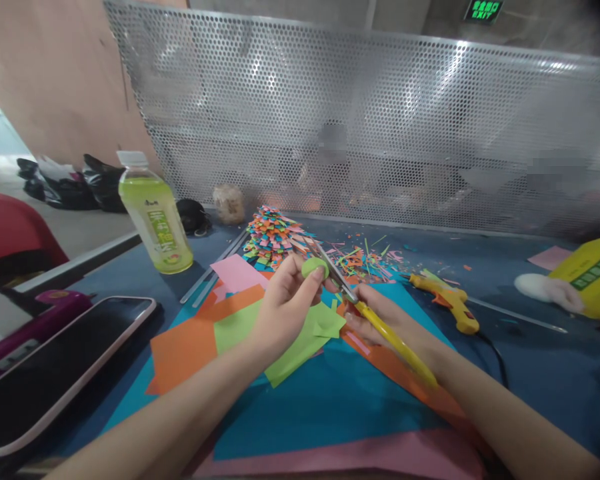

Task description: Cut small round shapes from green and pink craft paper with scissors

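Between the thumb and fingers of my left hand (291,293) is a small rounded piece of green paper (314,268). My right hand (380,317) grips a pair of scissors (375,320) with yellow handles; their metal blades point up and away, right beside the green piece. Whether the blades touch the paper I cannot tell. Below my hands lie cut sheets of green paper (293,357), orange paper (183,350) and pink paper (240,270) over a large blue sheet (300,413). Just beyond stands a cone-shaped pile of many-coloured paper pieces (270,237).
Paper scraps (363,263) litter the back. A yellow glue gun (447,300) and a yellow package (593,277) are at right. A drink bottle (155,217) and a phone (65,373) stand and lie at left. A perforated metal panel (330,100) closes the far side.
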Demonstrator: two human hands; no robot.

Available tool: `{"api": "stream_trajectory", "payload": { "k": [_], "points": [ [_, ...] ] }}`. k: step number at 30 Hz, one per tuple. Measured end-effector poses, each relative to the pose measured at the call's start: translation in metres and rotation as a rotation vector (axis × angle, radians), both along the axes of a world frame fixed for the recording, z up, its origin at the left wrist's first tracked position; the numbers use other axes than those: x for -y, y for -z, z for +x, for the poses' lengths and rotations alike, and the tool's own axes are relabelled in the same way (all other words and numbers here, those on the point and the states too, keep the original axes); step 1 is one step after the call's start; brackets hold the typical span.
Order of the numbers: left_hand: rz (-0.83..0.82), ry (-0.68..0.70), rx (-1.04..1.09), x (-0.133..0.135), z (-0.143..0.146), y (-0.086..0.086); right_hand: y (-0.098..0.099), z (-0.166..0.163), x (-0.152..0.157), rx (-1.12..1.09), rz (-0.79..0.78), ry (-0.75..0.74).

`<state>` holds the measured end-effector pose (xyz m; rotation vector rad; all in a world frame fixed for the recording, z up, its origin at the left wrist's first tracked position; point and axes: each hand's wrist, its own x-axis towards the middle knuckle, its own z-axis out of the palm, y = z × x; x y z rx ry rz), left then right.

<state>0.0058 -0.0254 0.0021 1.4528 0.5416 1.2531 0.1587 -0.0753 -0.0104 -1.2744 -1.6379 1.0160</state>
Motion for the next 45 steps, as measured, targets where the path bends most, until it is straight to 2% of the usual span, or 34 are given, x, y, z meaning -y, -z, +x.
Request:
{"api": "stream_trajectory", "payload": {
  "k": [4, 22, 39, 45],
  "points": [
    [-0.013, 0.006, 0.018, 0.000, 0.001, 0.000, 0.004, 0.001, -0.001, -0.007, 0.008, -0.004],
    [-0.007, -0.023, 0.021, 0.000, 0.001, 0.000, -0.006, -0.005, 0.003, 0.063, -0.005, 0.027],
    [-0.011, 0.006, 0.016, -0.003, -0.002, 0.002, -0.005, 0.003, 0.001, 0.179, 0.025, 0.016],
    [0.014, 0.000, 0.007, -0.003, -0.002, 0.001, -0.011, 0.002, 0.003, 0.161, -0.040, 0.015]
  ]
}}
